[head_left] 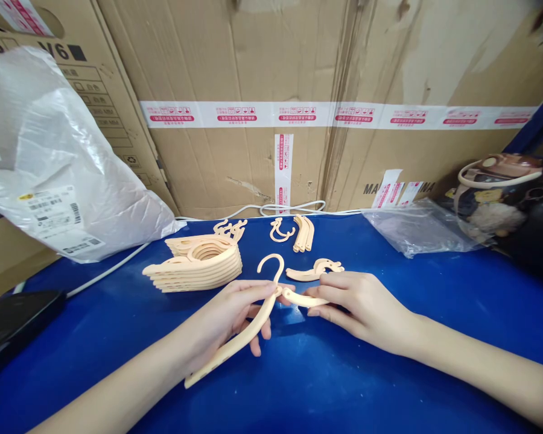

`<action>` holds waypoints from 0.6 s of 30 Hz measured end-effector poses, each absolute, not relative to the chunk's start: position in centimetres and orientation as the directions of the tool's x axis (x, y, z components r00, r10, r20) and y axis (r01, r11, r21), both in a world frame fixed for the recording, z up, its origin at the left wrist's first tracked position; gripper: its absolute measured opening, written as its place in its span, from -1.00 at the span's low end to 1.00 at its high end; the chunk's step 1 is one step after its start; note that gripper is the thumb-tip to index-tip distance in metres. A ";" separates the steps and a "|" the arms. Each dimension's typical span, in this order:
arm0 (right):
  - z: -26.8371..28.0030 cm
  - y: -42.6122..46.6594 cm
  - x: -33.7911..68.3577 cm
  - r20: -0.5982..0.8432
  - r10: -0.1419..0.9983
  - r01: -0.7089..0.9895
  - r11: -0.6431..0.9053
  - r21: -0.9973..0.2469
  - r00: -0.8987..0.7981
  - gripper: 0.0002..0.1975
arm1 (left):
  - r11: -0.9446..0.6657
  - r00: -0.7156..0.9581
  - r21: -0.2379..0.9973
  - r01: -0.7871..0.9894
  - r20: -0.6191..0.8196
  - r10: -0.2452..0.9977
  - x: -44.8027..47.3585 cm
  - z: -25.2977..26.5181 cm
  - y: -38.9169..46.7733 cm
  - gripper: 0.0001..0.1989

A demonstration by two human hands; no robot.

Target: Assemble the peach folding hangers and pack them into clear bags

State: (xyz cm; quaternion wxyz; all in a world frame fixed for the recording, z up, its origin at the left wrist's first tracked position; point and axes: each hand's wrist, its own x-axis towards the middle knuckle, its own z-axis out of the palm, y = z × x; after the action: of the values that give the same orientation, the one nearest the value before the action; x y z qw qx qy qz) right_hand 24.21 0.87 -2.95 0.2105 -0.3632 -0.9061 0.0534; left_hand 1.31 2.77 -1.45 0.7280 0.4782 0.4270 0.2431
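My left hand grips a cream plastic hanger piece, a long curved arm with a hook at its top, thumb pressed near the joint. Between the fingers of my right hand is a shorter hanger arm, its holed end at the hook joint; I cannot tell whether the two are joined. Just behind my right hand lie another loose arm and hook. A stack of folded hangers sits to the left, beyond my left wrist.
Loose hooks, another hook and several hanger arms lie at the back of the blue table. A white plastic parcel and a black phone-like object are left. A clear bag lies right; cardboard boxes stand behind.
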 end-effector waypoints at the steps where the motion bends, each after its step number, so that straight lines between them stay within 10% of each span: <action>1: -3.0 0.9 24.2 0.341 0.682 0.639 0.729 -0.245 -0.647 -0.75 | 0.432 0.519 0.900 0.052 -0.394 0.759 1.3 -1.4 2.8 -0.69; 18: -3.0 0.9 24.2 0.322 0.680 0.661 0.727 -0.184 -0.659 -0.71 | 0.453 0.563 0.891 0.019 -0.384 0.732 1.1 -1.6 3.0 -0.67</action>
State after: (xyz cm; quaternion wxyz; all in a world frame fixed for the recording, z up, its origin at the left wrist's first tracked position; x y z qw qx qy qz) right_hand 24.21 0.85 -3.03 0.1869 -0.3684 -0.9103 0.0253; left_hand 1.12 2.98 -1.64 0.7513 0.4660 0.4026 0.2372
